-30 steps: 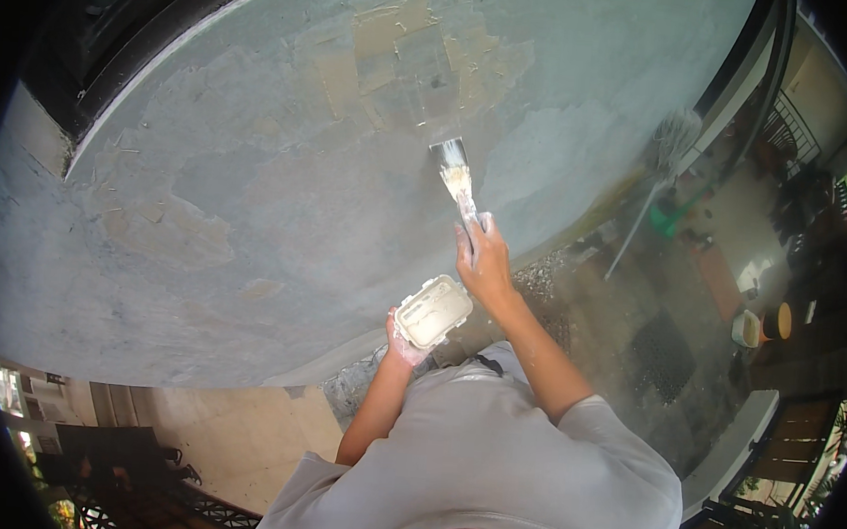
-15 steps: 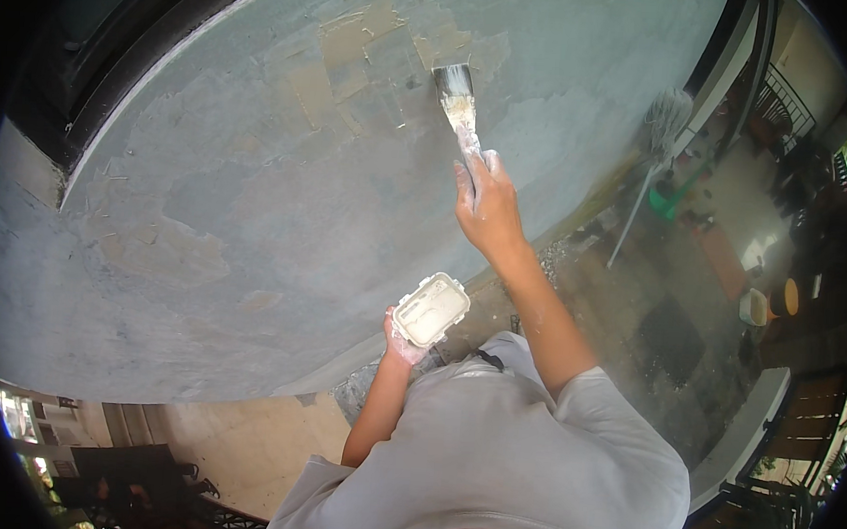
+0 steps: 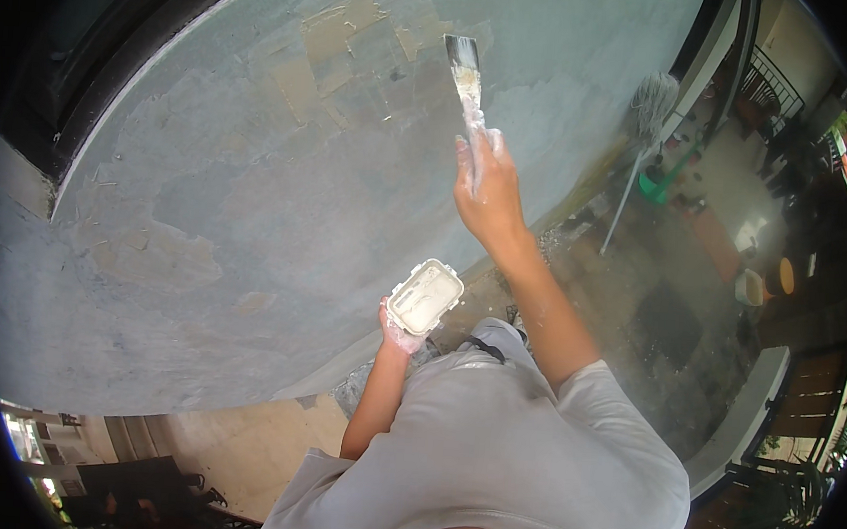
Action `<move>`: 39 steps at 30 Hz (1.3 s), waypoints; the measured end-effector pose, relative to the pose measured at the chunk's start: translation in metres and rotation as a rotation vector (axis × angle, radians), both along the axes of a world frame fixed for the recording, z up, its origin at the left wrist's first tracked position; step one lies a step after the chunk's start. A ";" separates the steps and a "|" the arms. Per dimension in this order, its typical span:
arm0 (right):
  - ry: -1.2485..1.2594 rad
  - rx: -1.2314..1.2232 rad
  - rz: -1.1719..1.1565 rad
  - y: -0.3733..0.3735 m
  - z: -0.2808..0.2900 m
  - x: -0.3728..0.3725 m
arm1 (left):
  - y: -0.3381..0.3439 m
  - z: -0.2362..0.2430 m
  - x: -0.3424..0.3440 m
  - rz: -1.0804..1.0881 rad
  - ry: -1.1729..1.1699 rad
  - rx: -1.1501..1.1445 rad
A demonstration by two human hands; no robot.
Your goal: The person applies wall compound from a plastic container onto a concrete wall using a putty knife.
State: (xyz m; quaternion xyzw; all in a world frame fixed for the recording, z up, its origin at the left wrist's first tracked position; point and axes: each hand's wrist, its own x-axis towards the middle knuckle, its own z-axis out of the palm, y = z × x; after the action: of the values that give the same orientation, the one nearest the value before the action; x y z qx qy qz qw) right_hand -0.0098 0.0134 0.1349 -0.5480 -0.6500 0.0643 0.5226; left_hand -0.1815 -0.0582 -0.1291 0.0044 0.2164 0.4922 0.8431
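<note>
A grey-green wall (image 3: 199, 280) fills much of the view, with beige, roughly squared filler patches (image 3: 335, 51) near its top. My right hand (image 3: 486, 191) grips a putty knife (image 3: 464, 73) smeared with white paste, its flat blade held at the wall just right of those patches; I cannot tell whether it touches. My left hand (image 3: 400, 335) is closed round a small rectangular plastic container (image 3: 425, 298) of white paste, held low in front of my shirt. Both hands have white smears on their fingers.
Against the wall on the right stand a string mop (image 3: 652, 104) and a green long-handled object (image 3: 661, 187). Beyond are a railing (image 3: 774, 87), a pale tub (image 3: 749, 287) and an orange round item (image 3: 785, 275). A dark window frame (image 3: 90, 89) curves along the upper left.
My right hand and the putty knife have moved up the wall over the last second. My left hand with the container has risen slightly. The view has shifted a little.
</note>
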 end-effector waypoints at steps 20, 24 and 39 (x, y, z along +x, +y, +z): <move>0.231 0.118 0.057 0.012 -0.032 -0.029 | 0.009 -0.004 0.030 -0.188 0.074 -0.119; 0.233 0.039 0.082 0.016 -0.025 -0.050 | -0.003 -0.017 0.019 -0.187 0.016 -0.086; 0.955 -0.467 0.680 -0.083 -0.064 0.016 | 0.000 0.035 0.034 -0.173 0.006 0.021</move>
State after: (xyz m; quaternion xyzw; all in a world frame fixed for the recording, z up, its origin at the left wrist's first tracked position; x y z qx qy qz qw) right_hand 0.0066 -0.0692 0.0710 -0.3212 -0.4520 0.6045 0.5720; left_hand -0.1476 -0.0578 -0.0943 0.0333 0.2127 0.4197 0.8818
